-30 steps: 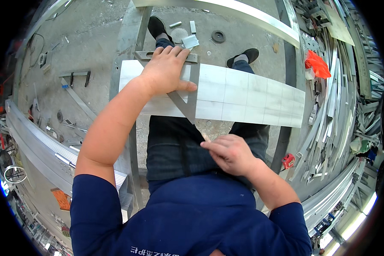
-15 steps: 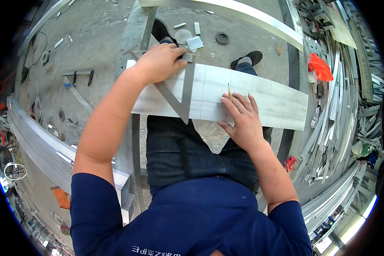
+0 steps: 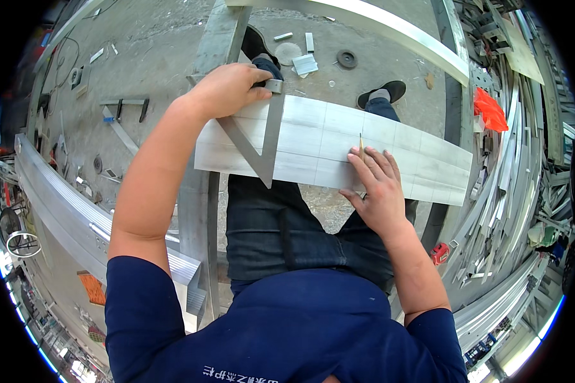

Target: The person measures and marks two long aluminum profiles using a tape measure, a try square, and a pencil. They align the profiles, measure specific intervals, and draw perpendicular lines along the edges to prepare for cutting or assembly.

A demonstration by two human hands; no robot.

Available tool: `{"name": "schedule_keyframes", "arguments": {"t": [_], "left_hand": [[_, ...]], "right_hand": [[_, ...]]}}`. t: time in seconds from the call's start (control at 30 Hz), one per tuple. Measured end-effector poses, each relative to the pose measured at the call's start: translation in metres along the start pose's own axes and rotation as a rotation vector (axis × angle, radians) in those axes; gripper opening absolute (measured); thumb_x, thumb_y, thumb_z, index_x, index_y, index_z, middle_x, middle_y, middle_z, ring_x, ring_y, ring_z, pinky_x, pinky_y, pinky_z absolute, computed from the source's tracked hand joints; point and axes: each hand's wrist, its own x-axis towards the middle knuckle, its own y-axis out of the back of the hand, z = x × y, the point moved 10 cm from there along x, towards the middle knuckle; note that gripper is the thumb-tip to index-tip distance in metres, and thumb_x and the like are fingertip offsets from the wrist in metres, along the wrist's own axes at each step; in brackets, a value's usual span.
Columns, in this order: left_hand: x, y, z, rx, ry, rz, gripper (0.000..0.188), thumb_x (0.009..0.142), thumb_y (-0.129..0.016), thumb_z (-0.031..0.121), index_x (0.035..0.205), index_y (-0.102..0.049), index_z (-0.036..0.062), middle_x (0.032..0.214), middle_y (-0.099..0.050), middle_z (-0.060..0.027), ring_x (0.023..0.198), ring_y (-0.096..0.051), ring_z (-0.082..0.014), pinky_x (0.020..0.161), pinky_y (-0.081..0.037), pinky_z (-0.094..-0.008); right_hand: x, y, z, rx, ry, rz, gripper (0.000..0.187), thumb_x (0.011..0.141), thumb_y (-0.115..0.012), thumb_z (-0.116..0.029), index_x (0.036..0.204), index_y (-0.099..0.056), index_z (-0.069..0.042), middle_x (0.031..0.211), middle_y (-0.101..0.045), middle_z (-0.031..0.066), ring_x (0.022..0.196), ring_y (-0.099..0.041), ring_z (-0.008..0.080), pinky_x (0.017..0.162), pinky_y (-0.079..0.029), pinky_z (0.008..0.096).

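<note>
A long silvery metal sheet (image 3: pixel 421 150), ruled with thin crossing lines, lies across the frame over my thighs. On its left part rests a metal triangle square (image 3: pixel 273 137), one point reaching just past the sheet's near edge. My left hand (image 3: pixel 230 92) grips the square's thick far edge, fingers curled over it. Right of the middle, my right hand (image 3: pixel 380 188) presses on the sheet with its thumb at the near edge. A thin pencil (image 3: pixel 362 147) sticks out from between its fingers, tip pointing away from me; the rest is hidden under the hand.
A metal frame (image 3: pixel 220 41) surrounds my legs. Ribbed aluminium profiles (image 3: pixel 76 198) lie at left, with a clamp-like tool (image 3: pixel 124 103) beyond. At right are heaped metal strips (image 3: pixel 501 159), a red bag (image 3: pixel 490 110) and a red tape measure (image 3: pixel 439 253). Offcuts and a black disc (image 3: pixel 347 59) lie ahead.
The triangle square has slid left along the sheet with my left hand. My right hand keeps its place on the sheet with the pencil. The whole view has shifted slightly.
</note>
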Motion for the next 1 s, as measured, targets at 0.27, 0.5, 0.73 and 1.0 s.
{"name": "schedule_keyframes", "arguments": {"t": [0.27,0.5,0.73,1.0], "left_hand": [[0.002,-0.001,-0.003,-0.008,-0.007,0.001,0.045,0.1,-0.066,0.034,0.134,-0.068,0.0041,0.122,-0.072,-0.0175,0.117,-0.066,-0.0376,0.1,-0.052,-0.0451],[0.003,-0.002,-0.004,-0.029,0.006,-0.028,0.045,0.099,-0.067,0.033,0.134,-0.068,0.0044,0.126,-0.072,-0.0165,0.119,-0.066,-0.037,0.102,-0.051,-0.0448],[-0.001,-0.002,-0.001,-0.003,0.024,-0.026,0.048,0.099,-0.067,0.034,0.137,-0.065,0.0036,0.129,-0.069,-0.0158,0.121,-0.063,-0.0363,0.105,-0.049,-0.0431],[-0.018,-0.008,0.015,0.245,-0.075,0.018,0.097,0.078,-0.081,0.061,0.151,-0.049,0.0058,0.141,-0.058,-0.0134,0.137,-0.05,-0.0324,0.123,-0.029,-0.0465]], "right_hand": [[0.0,0.001,0.0,0.005,0.005,0.013,0.075,0.076,-0.088,-0.026,0.143,-0.057,-0.014,0.147,-0.06,0.0047,0.141,-0.05,0.029,0.124,-0.031,0.0528],[0.001,0.001,0.001,0.0,-0.001,0.008,0.075,0.076,-0.088,-0.026,0.144,-0.057,-0.014,0.148,-0.06,0.0044,0.142,-0.05,0.0287,0.124,-0.031,0.0526],[0.0,0.0,0.001,-0.01,-0.005,0.0,0.076,0.077,-0.087,-0.027,0.145,-0.056,-0.015,0.149,-0.06,0.0036,0.142,-0.049,0.0285,0.125,-0.031,0.0525],[0.001,0.001,0.002,0.0,-0.008,-0.007,0.075,0.077,-0.087,-0.026,0.145,-0.056,-0.014,0.149,-0.06,0.0044,0.142,-0.049,0.029,0.123,-0.032,0.0526]]}}
